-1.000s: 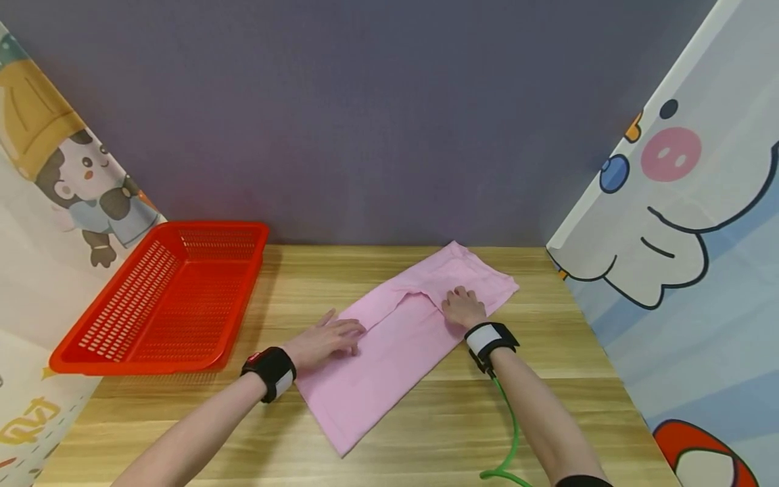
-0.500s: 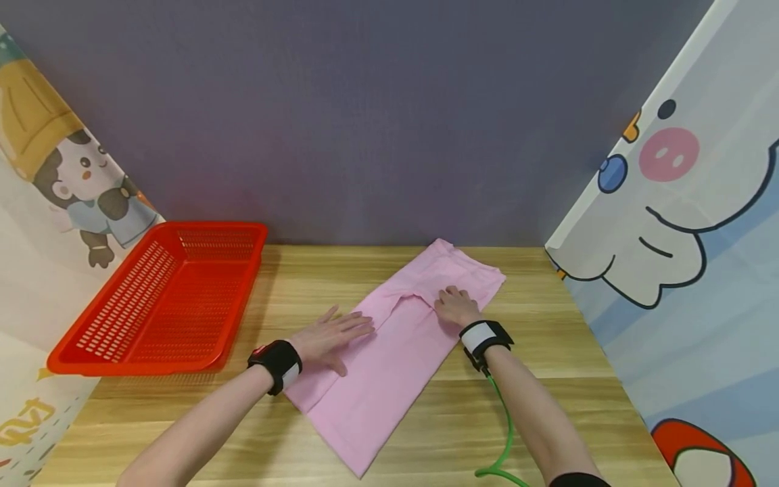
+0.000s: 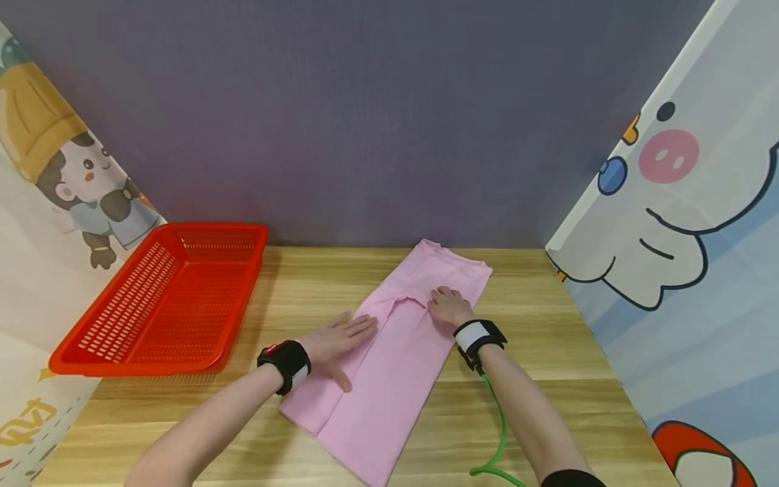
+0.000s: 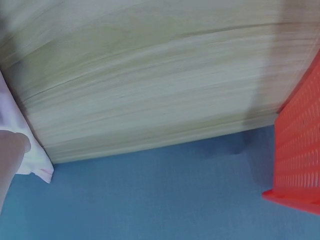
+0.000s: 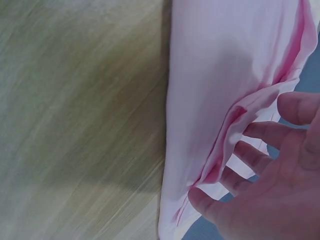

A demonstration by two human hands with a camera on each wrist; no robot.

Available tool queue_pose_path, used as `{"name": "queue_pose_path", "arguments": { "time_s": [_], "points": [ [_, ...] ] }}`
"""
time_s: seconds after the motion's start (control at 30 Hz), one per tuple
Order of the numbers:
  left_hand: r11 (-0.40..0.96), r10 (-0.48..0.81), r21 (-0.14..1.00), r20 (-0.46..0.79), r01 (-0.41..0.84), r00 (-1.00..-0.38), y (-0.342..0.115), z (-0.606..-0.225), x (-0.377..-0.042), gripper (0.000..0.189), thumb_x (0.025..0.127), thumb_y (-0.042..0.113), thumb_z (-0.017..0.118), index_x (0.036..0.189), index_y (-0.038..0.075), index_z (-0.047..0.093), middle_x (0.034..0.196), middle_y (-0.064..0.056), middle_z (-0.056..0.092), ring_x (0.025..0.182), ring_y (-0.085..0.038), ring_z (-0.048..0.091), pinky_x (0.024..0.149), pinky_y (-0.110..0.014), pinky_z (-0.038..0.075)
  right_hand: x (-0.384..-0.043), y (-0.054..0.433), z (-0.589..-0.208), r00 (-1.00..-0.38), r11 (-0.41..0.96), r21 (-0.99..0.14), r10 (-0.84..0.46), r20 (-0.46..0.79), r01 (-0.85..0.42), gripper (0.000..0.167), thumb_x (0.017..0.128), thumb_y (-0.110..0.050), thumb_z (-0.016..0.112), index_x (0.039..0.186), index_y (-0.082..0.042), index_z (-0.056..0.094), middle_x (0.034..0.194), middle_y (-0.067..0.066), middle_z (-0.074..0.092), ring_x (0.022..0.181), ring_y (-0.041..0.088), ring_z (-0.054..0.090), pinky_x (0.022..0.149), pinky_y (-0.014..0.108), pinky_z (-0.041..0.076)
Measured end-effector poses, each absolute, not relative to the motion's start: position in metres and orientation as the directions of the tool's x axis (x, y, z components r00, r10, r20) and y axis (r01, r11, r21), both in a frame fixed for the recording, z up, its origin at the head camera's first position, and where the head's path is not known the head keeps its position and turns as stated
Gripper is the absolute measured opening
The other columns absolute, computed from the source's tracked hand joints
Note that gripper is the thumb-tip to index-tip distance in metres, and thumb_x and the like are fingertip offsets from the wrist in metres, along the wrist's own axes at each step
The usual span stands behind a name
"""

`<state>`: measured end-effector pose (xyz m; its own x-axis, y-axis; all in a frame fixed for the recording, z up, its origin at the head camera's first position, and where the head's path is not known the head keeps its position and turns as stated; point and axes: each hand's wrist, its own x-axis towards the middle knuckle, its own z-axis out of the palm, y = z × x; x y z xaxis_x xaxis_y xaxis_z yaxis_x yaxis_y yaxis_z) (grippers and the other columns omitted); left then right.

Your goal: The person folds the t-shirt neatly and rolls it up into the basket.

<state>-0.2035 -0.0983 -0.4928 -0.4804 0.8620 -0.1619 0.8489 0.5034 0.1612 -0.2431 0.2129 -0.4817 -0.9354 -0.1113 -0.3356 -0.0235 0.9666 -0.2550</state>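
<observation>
A pink cloth garment (image 3: 389,392), folded into a long strip, lies slantwise on the wooden table. My left hand (image 3: 337,341) rests flat on its left edge, fingers spread and thumb apart. Farther up the strip, my right hand (image 3: 449,306) touches the garment near a folded-over flap with its fingertips. The right wrist view shows these fingers (image 5: 255,157) slightly bent along the raised, wrinkled edge of the pink fabric (image 5: 210,75). Only a fingertip of the left hand and a corner of the cloth (image 4: 35,157) appear at the left of the left wrist view.
A red plastic basket (image 3: 234,325) with slotted walls stands at the table's left side. Behind the wooden table (image 3: 548,406) rises a dark grey panel (image 3: 365,122), with cartoon-printed sheets on both sides. A green cable (image 3: 502,433) hangs from the right wristband.
The garment has turned, its near end swinging right and toward the person, its far end shifting left. My left hand has flattened onto it with fingers spread; my right hand has moved slightly left.
</observation>
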Motion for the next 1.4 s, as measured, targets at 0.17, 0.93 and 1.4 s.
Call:
{"name": "queue_pose_path", "arguments": {
  "time_s": [0.17,0.93,1.4],
  "points": [
    [0.542,0.832,0.125,-0.221,0.831,-0.509,-0.095,-0.493,-0.200,0.137,0.064,0.073,0.077,0.160,-0.001,0.013,0.170,-0.017,0.007,0.159,-0.031,0.010,0.128,-0.050,0.012,-0.246,0.210,-0.482,-0.933,0.960,-0.278,-0.129,-0.337,-0.032,0.055,0.105,-0.028,0.031,0.155,-0.003,0.034,0.163,0.021,0.028,0.150,0.049,0.024,0.117,0.068,0.026],
    [0.537,0.821,-0.046,-0.203,0.842,-0.534,-0.071,-0.507,-0.169,0.144,0.062,0.094,0.059,0.159,-0.001,0.014,0.169,-0.021,0.006,0.159,-0.031,0.008,0.128,-0.041,0.018,-0.262,0.197,-0.490,-0.900,0.904,-0.371,-0.329,-0.287,-0.213,0.054,0.106,-0.022,0.031,0.153,0.005,0.034,0.163,0.025,0.027,0.154,0.044,0.017,0.128,0.051,0.015],
    [0.625,0.760,-0.051,-0.188,0.779,-0.622,-0.056,-0.517,-0.149,0.141,0.065,0.096,0.054,0.159,-0.002,0.016,0.169,-0.022,0.007,0.158,-0.034,0.010,0.127,-0.045,0.021,-0.269,0.189,-0.493,-0.886,0.898,-0.346,-0.374,-0.275,-0.272,0.052,0.106,-0.021,0.033,0.152,0.003,0.037,0.163,0.024,0.029,0.153,0.049,0.017,0.127,0.053,0.016]
  ]
}}
